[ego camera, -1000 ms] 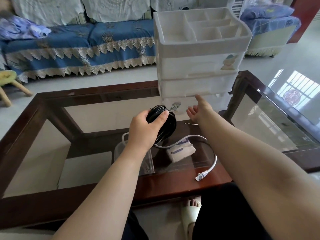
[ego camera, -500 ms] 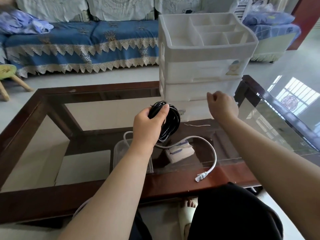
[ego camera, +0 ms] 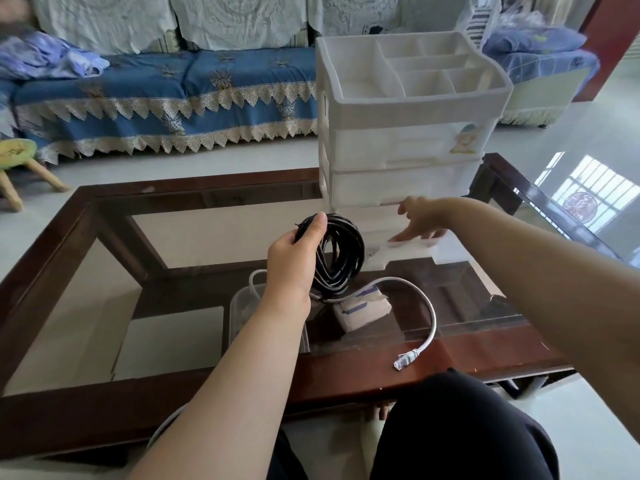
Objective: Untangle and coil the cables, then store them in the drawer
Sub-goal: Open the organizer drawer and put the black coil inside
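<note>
My left hand grips a coiled black cable and holds it upright above the glass table. A white network cable lies loose on the glass in front of me, its plug near the wooden front edge. The white plastic drawer unit stands at the table's far side. Its bottom drawer is pulled out toward me. My right hand rests on that drawer's front edge, fingers spread over it.
The table has a dark wooden frame around glass panes. Under the glass sit a clear plastic box and a small taped carton. A blue-covered sofa runs along the back, and a small stool stands at the left.
My right hand has dropped from the middle drawer level to the bottom drawer, and that drawer has slid out toward me. The left hand still holds the black coil in the same place.
</note>
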`<state>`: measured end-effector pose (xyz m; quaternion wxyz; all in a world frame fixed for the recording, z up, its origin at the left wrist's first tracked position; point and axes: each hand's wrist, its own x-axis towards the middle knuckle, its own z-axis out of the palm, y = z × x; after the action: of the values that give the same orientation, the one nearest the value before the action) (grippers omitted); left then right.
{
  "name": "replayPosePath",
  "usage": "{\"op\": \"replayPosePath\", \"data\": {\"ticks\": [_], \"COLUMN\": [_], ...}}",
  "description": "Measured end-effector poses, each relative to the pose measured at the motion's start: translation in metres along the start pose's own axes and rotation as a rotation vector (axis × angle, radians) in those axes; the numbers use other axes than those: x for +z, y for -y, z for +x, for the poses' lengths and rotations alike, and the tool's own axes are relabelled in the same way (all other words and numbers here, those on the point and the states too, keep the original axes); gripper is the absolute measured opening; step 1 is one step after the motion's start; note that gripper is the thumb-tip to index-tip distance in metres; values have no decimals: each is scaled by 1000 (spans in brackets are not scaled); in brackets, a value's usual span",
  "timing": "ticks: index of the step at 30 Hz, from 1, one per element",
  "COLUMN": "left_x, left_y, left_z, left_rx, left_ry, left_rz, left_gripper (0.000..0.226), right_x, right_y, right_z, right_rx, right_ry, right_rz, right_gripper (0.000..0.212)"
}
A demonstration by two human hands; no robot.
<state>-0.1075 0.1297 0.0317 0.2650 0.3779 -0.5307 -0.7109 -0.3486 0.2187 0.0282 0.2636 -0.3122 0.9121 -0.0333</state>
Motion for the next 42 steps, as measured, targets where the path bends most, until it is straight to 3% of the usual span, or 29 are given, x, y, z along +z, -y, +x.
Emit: {"op": "replayPosePath", "data": {"ticks": [2, 5, 8, 11, 15, 18, 19, 21, 23, 25, 31, 36, 40, 42], "left_x": [0, 0, 1, 7, 36, 62, 70, 86, 98, 104, 110, 103, 101, 97], "left_y": [0, -3, -4, -16, -36, -37, -33, -24, -16, -9, -5, -15, -14, -8], "left_z": [2, 2, 2, -2, -2, 7, 13, 24, 31, 37, 47, 40, 35, 35], "left_rx": [-112, -204, -256, -322, -371, -445, -457, -485, -528, -581, -572, -500, -160, 52], "left_ry": [1, 22, 64, 90, 114, 135, 132, 108, 106, 131, 132, 120, 96, 185], "left_rz": [-66, -172, -278, -434, -491, -481, -470, -419, -363, -367, -385, -213, 90, 443], "left_gripper": [34, 41, 44, 32, 33, 40, 43, 49, 58, 63, 44, 16, 9, 16], "right_x": [0, -4, 2, 14, 26, 28, 27, 24, 25, 30, 22, 8, 5, 2], "right_y": [-5, -6, -4, -6, -11, -18, -20, -22, -19, -14, -18, -21, -20, -21], "right_z": [-5, -12, -18, -26, -54, -72, -77, -86, -89, -83, -57, -41, -27, -24], "right_rx": [3, -50, -68, -106, -264, -388, -407, -432, -448, -432, -354, -313, -322, -323], "right_ry": [93, 84, 11, -220, -482, -615, -676, -739, -654, -544, -434, -344, -360, -388], "right_rz": [34, 77, 135, 186, 784, 1132, 1090, 786, 408, 218, 241, 126, 138, 169], "right_gripper": [101, 97, 75, 52, 39, 47, 52, 57, 54, 46, 33, 32, 32, 32]}}
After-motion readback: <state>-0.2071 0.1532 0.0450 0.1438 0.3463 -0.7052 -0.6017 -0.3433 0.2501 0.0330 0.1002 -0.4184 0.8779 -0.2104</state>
